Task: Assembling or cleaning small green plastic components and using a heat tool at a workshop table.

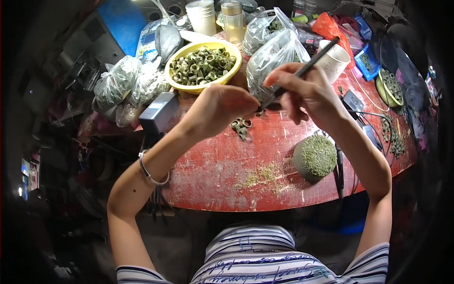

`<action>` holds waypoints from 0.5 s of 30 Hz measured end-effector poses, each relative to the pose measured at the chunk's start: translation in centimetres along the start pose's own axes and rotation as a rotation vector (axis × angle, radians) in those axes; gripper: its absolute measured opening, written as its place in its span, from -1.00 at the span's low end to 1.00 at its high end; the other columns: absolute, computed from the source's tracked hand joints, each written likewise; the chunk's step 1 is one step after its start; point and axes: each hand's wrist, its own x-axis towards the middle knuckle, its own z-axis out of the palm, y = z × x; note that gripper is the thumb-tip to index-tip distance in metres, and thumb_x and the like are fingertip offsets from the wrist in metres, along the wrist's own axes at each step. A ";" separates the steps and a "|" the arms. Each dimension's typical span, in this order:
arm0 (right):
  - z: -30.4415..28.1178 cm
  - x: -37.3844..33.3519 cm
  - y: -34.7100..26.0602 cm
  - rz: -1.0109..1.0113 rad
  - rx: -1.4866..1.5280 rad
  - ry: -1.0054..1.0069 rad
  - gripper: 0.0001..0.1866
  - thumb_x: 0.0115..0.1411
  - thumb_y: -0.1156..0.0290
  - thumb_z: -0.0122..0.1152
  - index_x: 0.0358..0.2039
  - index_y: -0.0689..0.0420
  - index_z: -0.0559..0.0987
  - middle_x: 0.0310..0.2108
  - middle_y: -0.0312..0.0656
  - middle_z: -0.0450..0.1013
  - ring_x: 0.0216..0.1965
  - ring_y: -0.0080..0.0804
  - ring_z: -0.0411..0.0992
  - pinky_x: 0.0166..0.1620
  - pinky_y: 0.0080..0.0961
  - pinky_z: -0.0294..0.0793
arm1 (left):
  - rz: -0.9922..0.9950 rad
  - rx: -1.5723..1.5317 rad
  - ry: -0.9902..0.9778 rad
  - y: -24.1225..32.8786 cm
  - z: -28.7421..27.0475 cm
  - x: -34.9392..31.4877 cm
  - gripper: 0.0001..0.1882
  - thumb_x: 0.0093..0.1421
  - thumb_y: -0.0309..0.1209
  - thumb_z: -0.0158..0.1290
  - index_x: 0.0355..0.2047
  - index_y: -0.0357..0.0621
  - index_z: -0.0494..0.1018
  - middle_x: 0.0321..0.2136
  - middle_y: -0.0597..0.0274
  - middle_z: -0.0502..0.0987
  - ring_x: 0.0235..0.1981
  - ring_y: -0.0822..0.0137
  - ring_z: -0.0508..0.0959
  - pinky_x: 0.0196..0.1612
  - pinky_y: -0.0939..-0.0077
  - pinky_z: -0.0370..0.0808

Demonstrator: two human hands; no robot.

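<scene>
My right hand [309, 94] grips a slim black pen-shaped tool [328, 48], its lower tip slanting down to the left. That tip meets the fingertips of my left hand [222, 105], which are pinched together; whatever they hold is too small and hidden to make out. Just below them, a few dull green rings [241, 127] lie on the worn red tabletop [213, 182]. A round block with a rough, speckled green top [318, 155] stands below my right wrist. Beyond my left hand, a yellow bowl [236, 71] is heaped with similar green rings.
Clear plastic bags [274, 61] of pieces and a white cup [334, 61] stand at the back. A grey box-shaped device [159, 112] sits at the left edge. Black cables [339, 165] run along the right. Pale green crumbs [261, 176] are scattered near the front edge.
</scene>
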 end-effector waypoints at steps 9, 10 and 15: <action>-0.3 -9.3 4.9 0.126 0.090 0.320 -0.63 0.25 0.21 -0.15 -0.37 0.26 0.51 -0.76 -0.24 0.38 -0.79 -0.60 0.31 -0.72 -0.74 0.22 | 0.084 0.768 0.129 -10.0 3.6 -0.2 -0.50 0.10 -0.21 0.01 0.04 -0.09 0.26 0.07 0.00 0.21 0.10 0.06 0.19 0.15 0.28 0.10; 0.5 -10.1 5.5 0.147 0.139 0.341 -0.62 0.25 0.21 -0.14 -0.37 0.30 0.50 -0.76 -0.23 0.38 -0.80 -0.60 0.30 -0.75 -0.72 0.20 | 0.135 0.773 0.154 -10.6 4.5 0.2 -0.50 0.09 -0.22 0.02 0.03 -0.10 0.27 0.04 0.00 0.24 0.09 0.08 0.21 0.14 0.29 0.12; 2.8 -13.5 6.8 0.203 0.201 0.400 -0.64 0.26 0.23 -0.15 -0.35 0.28 0.50 -0.73 -0.21 0.39 -0.76 -0.60 0.32 -0.70 -0.76 0.22 | 0.097 0.526 0.284 -11.6 7.3 1.7 -0.80 0.00 -0.40 0.12 -0.34 -0.17 0.48 -0.35 0.16 0.46 -0.37 0.30 0.47 -0.31 0.51 0.40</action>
